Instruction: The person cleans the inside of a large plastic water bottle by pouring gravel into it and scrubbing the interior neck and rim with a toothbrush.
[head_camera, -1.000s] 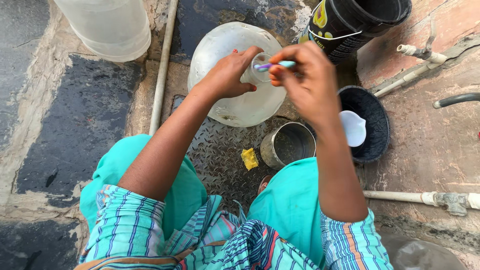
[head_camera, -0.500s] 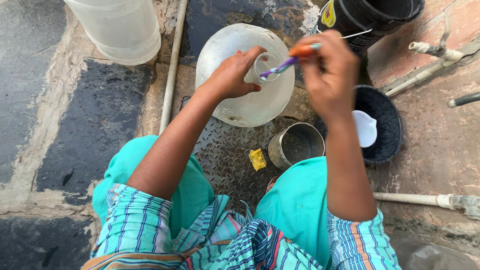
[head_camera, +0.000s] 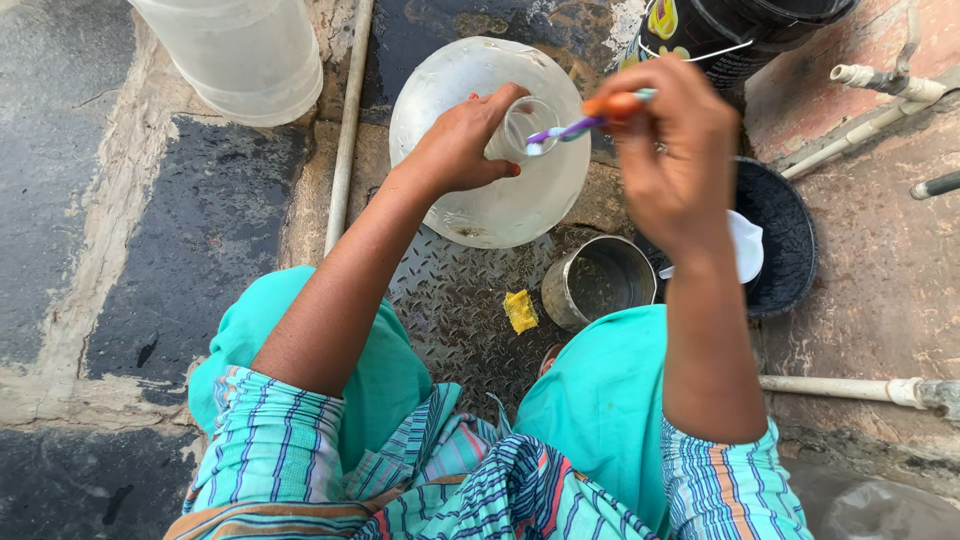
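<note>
Left hand (head_camera: 462, 145) wrapped around the neck of a large clear plastic jug (head_camera: 480, 200), fingers curled closed on it just below the open mouth. Jug lying tilted under that hand, its round body resting on the wet floor (head_camera: 200, 230) beneath and beyond the wrist. Right hand (head_camera: 672, 150) closed narrow around an orange-handled toothbrush (head_camera: 585, 122), held level beside the left hand, the purple and white brush end pointing toward the jug's mouth and just at its rim; hard to tell whether the bristles are inside or only touching the lip.

Below the right hand, a small steel cup (head_camera: 597, 282) standing upright on a patterned metal plate (head_camera: 450, 300). Near the cup, toward the left forearm, a small yellow scrap of sponge (head_camera: 520, 311) lying flat on the same plate. Behind the right wrist, a black round basin (head_camera: 785, 240) with a white scoop (head_camera: 747, 247) in it, partly hidden by the forearm. Beyond the right hand, a black bucket (head_camera: 720, 35) with a wire handle. Well off from the left hand, another clear container (head_camera: 240, 55) and a pale pipe (head_camera: 345, 140) running along the floor. Turquoise garment and striped sleeves close below both arms.
</note>
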